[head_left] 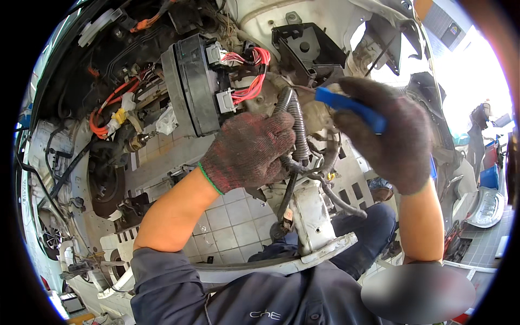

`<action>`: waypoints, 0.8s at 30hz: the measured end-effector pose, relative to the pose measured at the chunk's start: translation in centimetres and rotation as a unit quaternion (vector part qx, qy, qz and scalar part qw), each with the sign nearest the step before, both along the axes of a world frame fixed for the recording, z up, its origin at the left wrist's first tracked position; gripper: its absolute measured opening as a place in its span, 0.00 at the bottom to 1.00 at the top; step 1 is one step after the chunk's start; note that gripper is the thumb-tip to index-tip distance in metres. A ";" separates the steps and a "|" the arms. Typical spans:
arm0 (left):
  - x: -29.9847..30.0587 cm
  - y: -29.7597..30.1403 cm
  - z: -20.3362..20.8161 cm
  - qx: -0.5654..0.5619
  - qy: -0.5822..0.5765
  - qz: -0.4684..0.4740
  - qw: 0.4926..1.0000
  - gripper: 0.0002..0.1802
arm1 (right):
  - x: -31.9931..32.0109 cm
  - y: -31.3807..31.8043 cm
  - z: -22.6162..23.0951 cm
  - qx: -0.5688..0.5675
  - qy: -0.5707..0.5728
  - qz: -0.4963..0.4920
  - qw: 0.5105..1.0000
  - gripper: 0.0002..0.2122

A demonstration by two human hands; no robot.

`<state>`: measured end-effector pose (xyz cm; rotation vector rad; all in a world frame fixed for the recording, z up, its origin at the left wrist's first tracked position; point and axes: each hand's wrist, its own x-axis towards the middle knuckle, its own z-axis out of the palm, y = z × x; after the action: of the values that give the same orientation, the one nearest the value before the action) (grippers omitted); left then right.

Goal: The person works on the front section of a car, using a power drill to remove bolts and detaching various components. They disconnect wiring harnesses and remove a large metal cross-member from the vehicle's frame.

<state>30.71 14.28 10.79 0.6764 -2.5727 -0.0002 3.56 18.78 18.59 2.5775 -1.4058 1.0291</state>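
Observation:
My left hand (252,151), in a dark knitted work glove with a green cuff, is closed around a wiring harness in black corrugated conduit (299,127). Branches of the harness hang below the fist. My right hand (392,138), gloved too and blurred, grips a blue-handled tool (349,107). The tool's thin shaft points left toward the top of the conduit; I cannot tell whether it touches. Left of the conduit is a black fuse box (192,86) with grey connectors (225,102) and red wires (260,73).
Around my hands is an opened vehicle engine bay. A black bracket (306,49) stands at the far side. Orange cables (100,122) lie to the left. A white metal beam (311,219) and a curved crossbar (260,269) run close to my body, above a tiled floor (227,222).

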 end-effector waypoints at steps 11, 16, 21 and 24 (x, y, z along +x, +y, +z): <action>1.1 -0.6 -0.5 -0.001 0.023 -0.025 0.999 0.21 | 3.8 -1.6 -9.5 0.352 -0.376 -0.128 0.848 0.20; 1.1 -0.7 -0.9 -0.025 0.036 -0.025 0.999 0.22 | 1.9 -3.5 -9.3 0.368 -0.111 -0.069 0.920 0.21; 0.9 -1.0 -0.8 0.000 0.011 -0.031 0.999 0.23 | 2.2 -5.1 -7.9 0.428 -0.058 -0.098 0.897 0.20; 1.1 -1.0 -0.7 -0.002 0.029 -0.042 0.999 0.23 | 2.1 -4.0 -8.4 0.467 -0.331 -0.121 0.811 0.20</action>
<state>31.80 13.27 10.07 0.5586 -2.5429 -0.0420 5.69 14.76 10.21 2.4406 -2.9730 1.5650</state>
